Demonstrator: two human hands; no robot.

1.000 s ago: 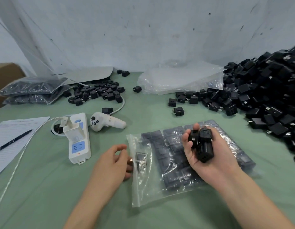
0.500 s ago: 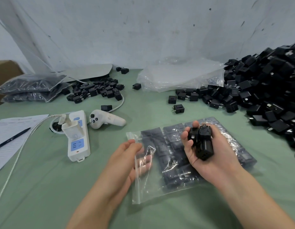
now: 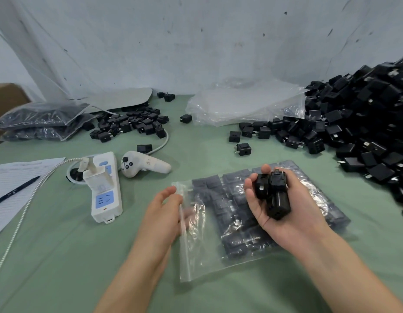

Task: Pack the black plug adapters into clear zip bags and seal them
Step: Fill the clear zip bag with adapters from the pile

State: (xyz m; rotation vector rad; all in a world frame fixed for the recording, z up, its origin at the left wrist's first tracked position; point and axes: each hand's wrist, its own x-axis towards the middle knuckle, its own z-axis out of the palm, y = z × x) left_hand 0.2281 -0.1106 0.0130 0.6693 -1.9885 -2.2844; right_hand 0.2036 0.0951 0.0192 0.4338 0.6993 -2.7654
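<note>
Left grip point(image 3: 162, 218) palm inward, pinching bag point(image 3: 196, 256) edge; right grip point(image 3: 293, 220) palm-up, cupped round adapters point(image 3: 276, 199)

Green-covered desk point(image 3: 60, 256), and it's busy! Front and centre lies a clear zip bag point(image 3: 196, 256), flat, with rows of black plug adapters point(image 3: 230, 193) inside. On the right, a huge heap of adapters point(image 3: 365, 123) spills toward the middle. Back left, a smaller cluster point(image 3: 130, 124) sits beside filled bags point(image 3: 40, 123), with empty bags point(image 3: 245, 105) stacked at the back. Nearer left: a white power strip point(image 3: 105, 199), a controller point(image 3: 144, 167) just beside it, a lined sheet point(image 3: 19, 175) carrying a pen point(image 3: 15, 191), and a braided cable point(image 3: 22, 213).
</note>
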